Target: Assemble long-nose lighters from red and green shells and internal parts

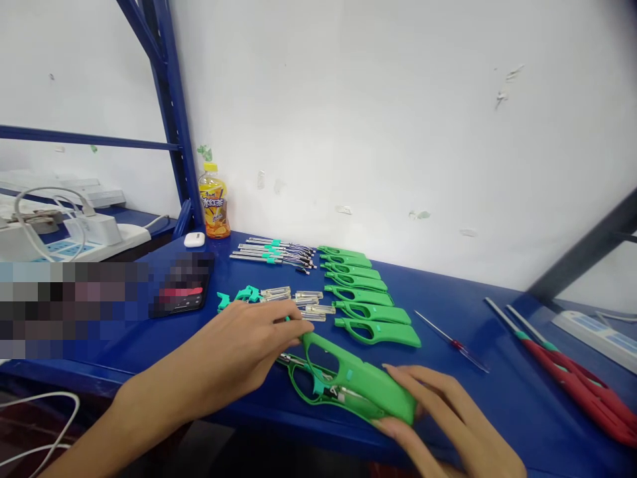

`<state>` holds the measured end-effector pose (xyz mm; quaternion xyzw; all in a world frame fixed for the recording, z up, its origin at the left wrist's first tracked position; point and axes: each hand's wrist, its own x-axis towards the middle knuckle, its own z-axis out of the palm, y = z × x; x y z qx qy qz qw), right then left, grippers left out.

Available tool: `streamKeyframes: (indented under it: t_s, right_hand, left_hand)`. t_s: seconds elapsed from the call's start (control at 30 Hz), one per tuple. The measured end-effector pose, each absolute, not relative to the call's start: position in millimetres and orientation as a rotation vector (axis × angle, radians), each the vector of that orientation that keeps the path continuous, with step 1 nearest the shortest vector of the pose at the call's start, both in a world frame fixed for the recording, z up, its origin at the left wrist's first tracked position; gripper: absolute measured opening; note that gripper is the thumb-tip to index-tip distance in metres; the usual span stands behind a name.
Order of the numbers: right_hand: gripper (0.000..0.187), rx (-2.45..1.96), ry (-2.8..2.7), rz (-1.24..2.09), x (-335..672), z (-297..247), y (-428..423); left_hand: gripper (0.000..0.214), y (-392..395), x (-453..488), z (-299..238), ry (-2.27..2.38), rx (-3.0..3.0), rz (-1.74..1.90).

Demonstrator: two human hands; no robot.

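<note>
The front end of a green lighter casing half (365, 382) is pinched between the thumb and fingers of my left hand (249, 342). My right hand (448, 415) grips its rear end, thumb below and fingers on top. Beneath it, partly covered, is a matching lower casing half (302, 393) with a metal tube, a teal trigger (318, 384) and a black part inside. The two halves are apart at the front and close together at the rear. Beyond my left hand lie several clear fuel tanks (308, 297) and teal triggers (247, 293).
Several green casing halves (378, 332) lie in a column, near bundled metal lighter tubes (263, 252). A screwdriver (460, 348) and red lighters (572, 375) are at right. A phone (182, 285), white earbud case (194, 239) and drink bottle (215, 206) stand left.
</note>
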<state>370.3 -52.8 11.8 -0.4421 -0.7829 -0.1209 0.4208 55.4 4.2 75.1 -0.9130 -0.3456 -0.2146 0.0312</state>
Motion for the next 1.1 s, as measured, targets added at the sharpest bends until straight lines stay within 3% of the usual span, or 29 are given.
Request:
streamKeyframes:
  t_s: [0.23, 0.5, 1.1]
  right_hand:
    - [0.034, -1.107, -2.027, -0.330, 361, 10, -53]
    - [0.025, -1.059, -2.182, -0.408, 362, 6, -46]
    - [0.023, -1.048, -2.332, -0.575, 364, 10, -46]
  left_hand:
    - [0.035, 11, 50, 76, -1.125, -2.829, -0.623]
    - [0.019, 15, 46, 65, -1.283, -2.957, -0.449]
    - [0.018, 13, 54, 64, -1.365, -3.034, -0.348]
